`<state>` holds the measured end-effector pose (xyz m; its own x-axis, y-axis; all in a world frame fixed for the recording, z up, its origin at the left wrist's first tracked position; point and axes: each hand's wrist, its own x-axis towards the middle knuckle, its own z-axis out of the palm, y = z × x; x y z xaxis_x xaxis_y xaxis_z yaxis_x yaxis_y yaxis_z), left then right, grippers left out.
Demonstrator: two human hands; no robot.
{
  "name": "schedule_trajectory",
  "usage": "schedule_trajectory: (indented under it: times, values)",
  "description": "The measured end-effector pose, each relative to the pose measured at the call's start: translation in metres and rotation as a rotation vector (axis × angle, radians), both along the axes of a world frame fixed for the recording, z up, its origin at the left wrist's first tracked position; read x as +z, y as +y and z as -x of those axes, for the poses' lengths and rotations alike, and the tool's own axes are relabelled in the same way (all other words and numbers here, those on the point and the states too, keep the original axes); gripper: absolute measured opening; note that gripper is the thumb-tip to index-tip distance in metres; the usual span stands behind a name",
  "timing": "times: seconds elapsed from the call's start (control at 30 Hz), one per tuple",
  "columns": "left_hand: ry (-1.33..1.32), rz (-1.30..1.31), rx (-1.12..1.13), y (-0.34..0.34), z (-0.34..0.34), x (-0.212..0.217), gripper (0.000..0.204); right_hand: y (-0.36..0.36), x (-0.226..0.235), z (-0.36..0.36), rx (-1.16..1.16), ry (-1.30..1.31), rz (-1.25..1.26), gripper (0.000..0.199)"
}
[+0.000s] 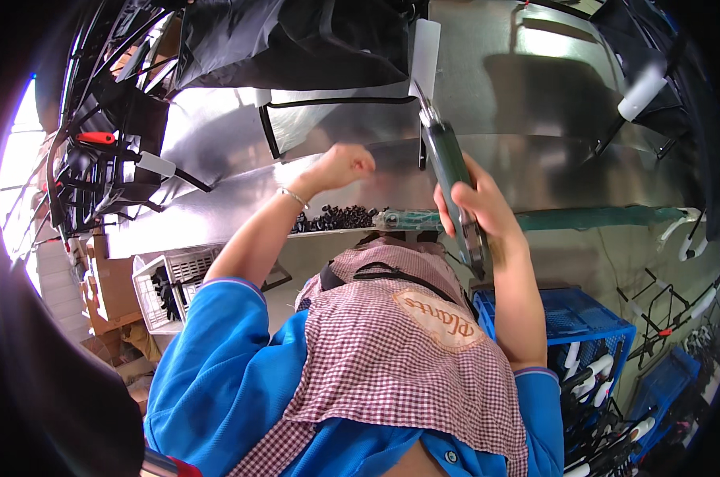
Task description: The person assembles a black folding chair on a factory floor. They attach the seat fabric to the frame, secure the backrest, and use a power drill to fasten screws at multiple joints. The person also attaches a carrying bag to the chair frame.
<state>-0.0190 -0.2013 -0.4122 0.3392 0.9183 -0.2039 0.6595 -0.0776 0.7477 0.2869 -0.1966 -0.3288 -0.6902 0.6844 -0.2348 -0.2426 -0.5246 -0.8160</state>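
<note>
My right hand [483, 199] is wrapped round the dark green body of an electric screwdriver [447, 155]. Its metal tip points up and away, close to a white sleeve [425, 60] on a black frame. My left hand [346, 167] is closed, fingers curled in, above the metal table [392, 163]; whatever it may hold is hidden. Below that hand, a pile of small black parts [336, 219] lies along the table's near edge. Beyond both hands lies black fabric [296, 44], with a thin black tube frame [340, 102] sticking out on the near side.
Black frames with white sleeves [155, 164] crowd the left, one with a red piece [95, 138]. Another white-sleeved frame [642, 95] stands at far right. A green strip [598, 219] runs along the near edge. Below are a white crate [169, 286] and a blue crate [586, 314].
</note>
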Motion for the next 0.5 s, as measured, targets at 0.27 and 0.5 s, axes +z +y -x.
schedule_trajectory:
  times: [0.27, 0.5]
  values:
    - [0.267, 0.045, -0.019, -0.053, 0.012, -0.056, 0.01, -0.047, -0.036, -0.019, -0.045, 0.007, 0.164, 0.067]
    - [0.023, 0.068, 0.134, -0.054, -0.02, -0.063, 0.011, -0.059, -0.037, -0.019, -0.064, -0.02, 0.16, 0.049]
